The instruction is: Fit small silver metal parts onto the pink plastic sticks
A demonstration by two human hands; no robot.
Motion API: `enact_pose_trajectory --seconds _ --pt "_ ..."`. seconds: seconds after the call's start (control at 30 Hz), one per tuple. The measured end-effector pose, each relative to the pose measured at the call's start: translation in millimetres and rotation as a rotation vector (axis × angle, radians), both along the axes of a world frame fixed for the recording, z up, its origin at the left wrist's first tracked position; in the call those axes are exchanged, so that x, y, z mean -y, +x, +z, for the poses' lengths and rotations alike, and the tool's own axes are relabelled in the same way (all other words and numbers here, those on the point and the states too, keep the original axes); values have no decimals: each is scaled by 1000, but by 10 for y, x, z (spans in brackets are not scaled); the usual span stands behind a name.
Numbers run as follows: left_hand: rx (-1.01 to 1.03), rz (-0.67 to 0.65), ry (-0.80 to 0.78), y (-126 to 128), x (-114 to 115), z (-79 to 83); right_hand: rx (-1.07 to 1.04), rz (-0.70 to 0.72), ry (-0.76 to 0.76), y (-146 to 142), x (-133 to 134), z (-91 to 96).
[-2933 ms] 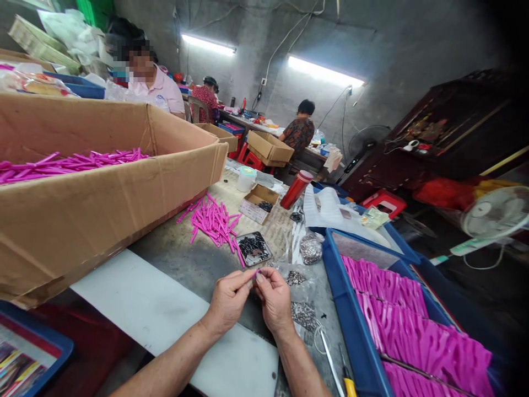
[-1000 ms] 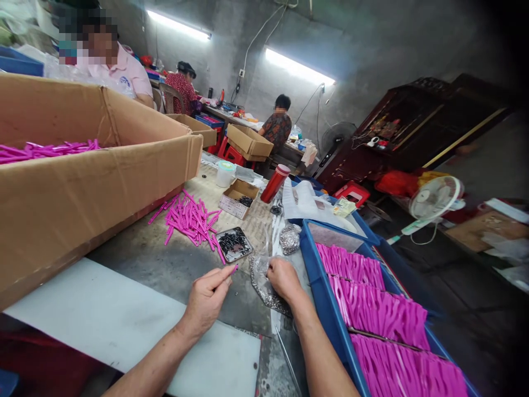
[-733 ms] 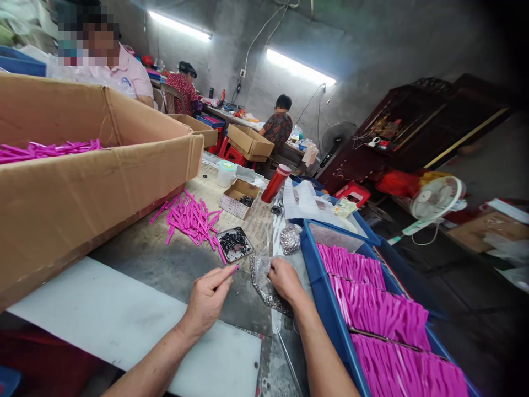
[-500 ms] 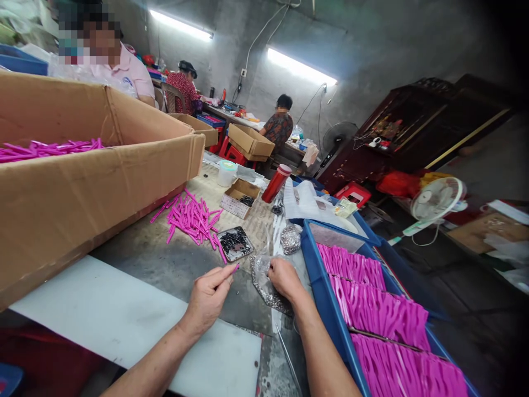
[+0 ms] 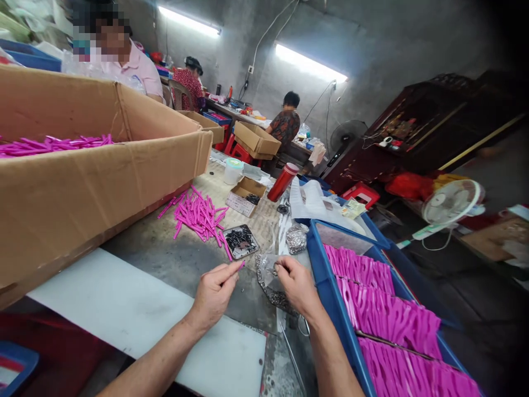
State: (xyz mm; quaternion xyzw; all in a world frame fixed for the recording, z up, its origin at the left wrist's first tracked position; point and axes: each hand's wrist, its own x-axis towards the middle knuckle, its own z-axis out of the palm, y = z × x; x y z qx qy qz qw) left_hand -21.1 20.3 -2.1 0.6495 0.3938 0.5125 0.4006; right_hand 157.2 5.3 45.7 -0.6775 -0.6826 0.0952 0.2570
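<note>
Right hand point(image 5: 296, 282) has tipped fingertips into view over the clear bag point(image 5: 268, 269) of metal bits point(image 5: 278, 299) beneath, hold unclear; left hand point(image 5: 215, 291) pinches a magenta piece point(image 5: 242, 265) at its fingertips, droppable should that slight pinch loosen.

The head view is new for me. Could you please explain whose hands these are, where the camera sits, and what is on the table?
There is no machine here: these are a person's own bare hands. One camera, worn on the head, takes every picture, looking forward and down. The left hand holds a pink piece, only its tip showing. The right hand is at a clear bag of small metal parts; whether it grips something is hard to tell. On the table lie loose pink sticks and a small tray of black parts, with a red cylinder farther back. A blue bin of pink pieces is at the right.
</note>
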Motion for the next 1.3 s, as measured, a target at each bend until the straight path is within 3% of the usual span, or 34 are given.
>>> enact_pose_trajectory --seconds 0.13,0.3,0.4,0.73,1.0,1.3 --pt "0 -12 -17 -7 16 7 -14 147 -87 -279 136 -59" --pt "-4 -8 9 -14 12 21 187 139 -295 -430 212 -281" --pt "0 -4 1 -14 13 24 255 153 -345 -408 220 -347" --pt "-7 -8 -13 -11 21 46 305 152 -336 -361 200 -369" --pt "-16 -14 -12 -13 25 44 176 123 -345 -302 204 -297" --pt "-11 -25 -21 -11 25 12 239 192 -322 -308 223 -356"
